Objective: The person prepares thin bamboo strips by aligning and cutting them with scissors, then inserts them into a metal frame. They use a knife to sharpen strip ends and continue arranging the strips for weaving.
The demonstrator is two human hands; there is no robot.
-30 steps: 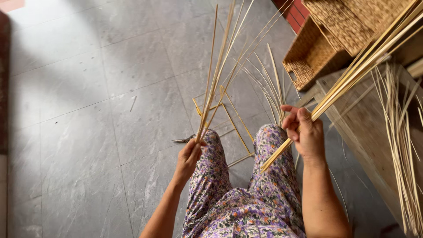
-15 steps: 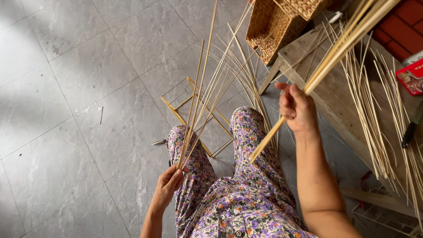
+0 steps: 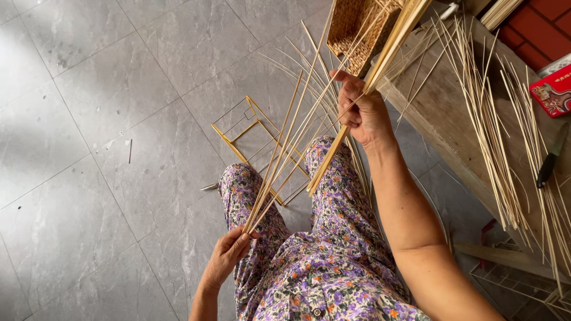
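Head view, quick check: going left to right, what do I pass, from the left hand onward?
Left hand holding thin strips → wire frame on the floor → right hand gripping a strip bundle → wooden bench → loose strips → knife.

Wire frame [image 3: 256,139] on floor before knees; basket [image 3: 357,30] beyond; bench [image 3: 452,113] right.

One package shows: a flat red packet [image 3: 554,90] with pale and gold print, lying at the right edge on the wooden bench [image 3: 443,113], just beside loose cane strips [image 3: 491,119]; the frame edge cuts it off. No signs or screens
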